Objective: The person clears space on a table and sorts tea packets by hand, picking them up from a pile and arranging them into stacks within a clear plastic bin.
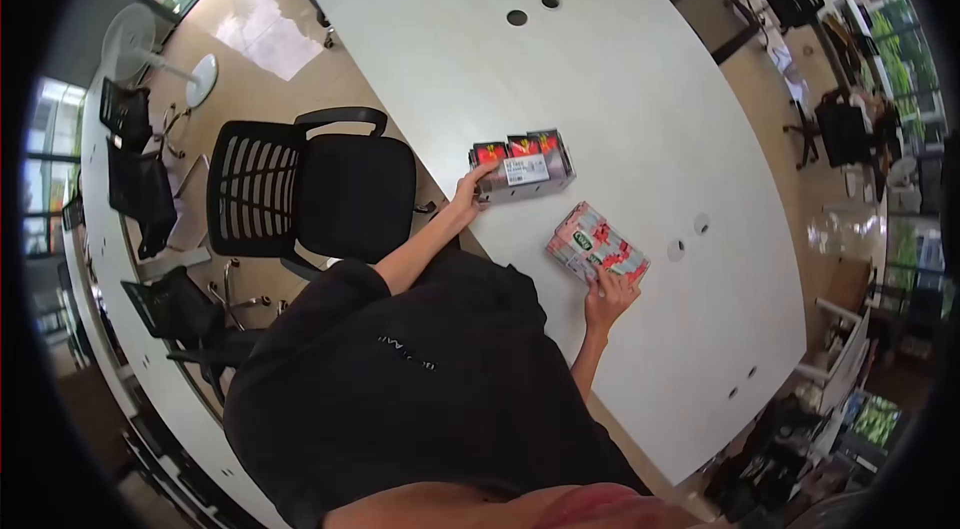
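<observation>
My left hand (469, 193) grips the left end of a clear-sided display box (525, 172) on the white table. Red and black packets (522, 146) stand in its open top, and a white printed label is on its front. Nearer to me and to the right, a pink, white and green printed pack (592, 240) lies flat and slightly turned. My right hand (611, 301) holds its near right end, fingers over the top surface and edge. What is inside the printed pack is hidden. The two packages lie apart.
The white table (650, 99) has several round cable holes. A black office chair (355, 184) stands at its left edge. Further left are a white standing fan (203, 81) and more chairs (145, 194). Another desk area with chairs (850, 134) lies to the right.
</observation>
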